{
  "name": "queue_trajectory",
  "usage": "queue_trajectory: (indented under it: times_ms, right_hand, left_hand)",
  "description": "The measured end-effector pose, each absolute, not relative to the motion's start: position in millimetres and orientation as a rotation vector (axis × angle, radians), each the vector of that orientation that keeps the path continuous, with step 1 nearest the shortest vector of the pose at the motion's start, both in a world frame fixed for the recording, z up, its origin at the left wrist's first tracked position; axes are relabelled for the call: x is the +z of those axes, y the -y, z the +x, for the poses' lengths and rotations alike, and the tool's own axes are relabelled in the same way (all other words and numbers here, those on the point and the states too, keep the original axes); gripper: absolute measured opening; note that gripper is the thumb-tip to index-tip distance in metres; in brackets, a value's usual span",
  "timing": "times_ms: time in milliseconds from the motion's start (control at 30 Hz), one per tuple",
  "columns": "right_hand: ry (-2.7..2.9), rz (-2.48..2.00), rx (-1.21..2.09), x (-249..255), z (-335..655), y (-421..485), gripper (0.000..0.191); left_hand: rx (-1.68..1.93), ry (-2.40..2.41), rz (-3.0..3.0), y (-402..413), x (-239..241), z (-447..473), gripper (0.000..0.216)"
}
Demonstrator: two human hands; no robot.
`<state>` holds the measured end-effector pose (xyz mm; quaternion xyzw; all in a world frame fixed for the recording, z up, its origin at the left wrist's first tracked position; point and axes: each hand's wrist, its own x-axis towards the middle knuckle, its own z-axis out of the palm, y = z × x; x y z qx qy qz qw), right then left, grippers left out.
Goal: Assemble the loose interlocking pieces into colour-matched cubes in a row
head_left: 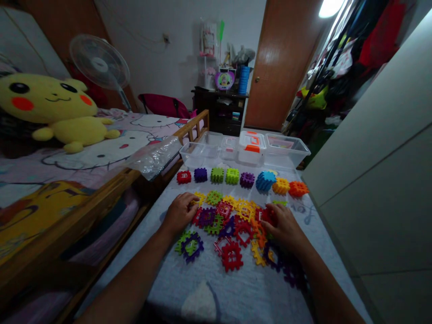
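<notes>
Sifting tile pile [232, 225]: left hand [180, 212] fingers curled on yellow tile [200, 197], right hand [285, 227] fingers over red tile [265, 215], pinch unclear; lifting needs overlaps freed.

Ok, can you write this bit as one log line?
left hand: touching yellow tile | right hand: over red tile | built cubes: row behind loose tiles

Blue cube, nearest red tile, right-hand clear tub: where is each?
blue cube [265, 180], head view, front face.
red tile [232, 257], head view, middle bars.
clear tub [286, 156], head view, front wall.
</notes>
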<state>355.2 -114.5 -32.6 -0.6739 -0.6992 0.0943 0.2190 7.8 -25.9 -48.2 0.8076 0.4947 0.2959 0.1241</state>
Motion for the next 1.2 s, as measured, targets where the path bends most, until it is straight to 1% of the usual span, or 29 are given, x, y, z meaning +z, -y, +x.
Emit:
queue_trajectory:
  times_ms: [200,400,567,700,933,1200]
  right_hand:
    - [1.954,-1.904,0.247,-37.7,358.1,113.2,0.049]
    - [1.952,-1.929,0.170,-38.4,358.3,116.3,0.047]
    - [1.841,-1.870,0.294,-31.9,361.8,116.2,0.051]
    - [1.733,-1.726,0.308,-20.6,363.8,117.1,0.051]
    - [1.957,-1.750,0.497,-24.1,353.6,120.0,0.052]
    - [2.002,-1.792,0.462,-24.1,359.5,119.2,0.053]
  left_hand:
    - [0.914,-1.455,2.335,21.7,-52.5,0.6,0.018]
    - [0.853,-1.454,2.315,20.0,-54.5,-1.0,0.018]
    - [0.850,-1.424,2.319,21.7,-51.6,0.6,0.017]
    - [0.878,-1.385,2.299,23.2,-50.8,0.3,0.017]
    - [0.867,-1.383,2.266,23.5,-50.0,0.6,0.019]
    - [0.880,-1.392,2.267,24.7,-48.4,-0.7,0.019]
